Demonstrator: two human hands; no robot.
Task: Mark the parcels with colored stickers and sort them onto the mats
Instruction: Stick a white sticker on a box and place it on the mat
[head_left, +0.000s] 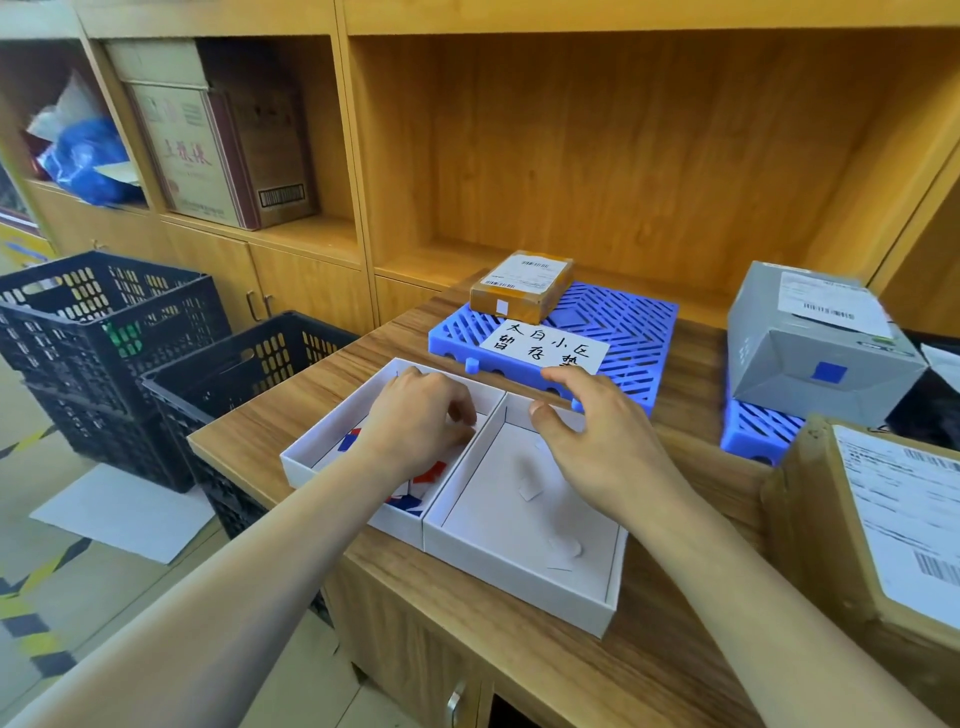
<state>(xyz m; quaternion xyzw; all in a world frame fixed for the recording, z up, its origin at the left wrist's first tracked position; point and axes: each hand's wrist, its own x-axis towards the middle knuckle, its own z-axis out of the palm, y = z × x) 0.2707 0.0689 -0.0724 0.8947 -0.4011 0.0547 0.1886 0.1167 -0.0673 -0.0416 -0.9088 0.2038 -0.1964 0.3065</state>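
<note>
three parcels are sitting in view: a small brown parcel (521, 285), a grey parcel (815, 343) and a large brown parcel (878, 525). two blue mats (618, 332) (758, 431) are lying on the table, two white trays (332, 441) (524, 551) are sitting side by side, and two black crates (98, 332) (249, 384) are standing nearby. two hands (421, 421) (602, 436) are reaching in.

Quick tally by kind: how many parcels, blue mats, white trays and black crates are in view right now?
Parcels: 3, small brown parcel, grey parcel, large brown parcel
Blue mats: 2, labelled mat, right mat
White trays: 2, sticker tray, right tray
Black crates: 2, far crate, near crate
Total: 9
</note>
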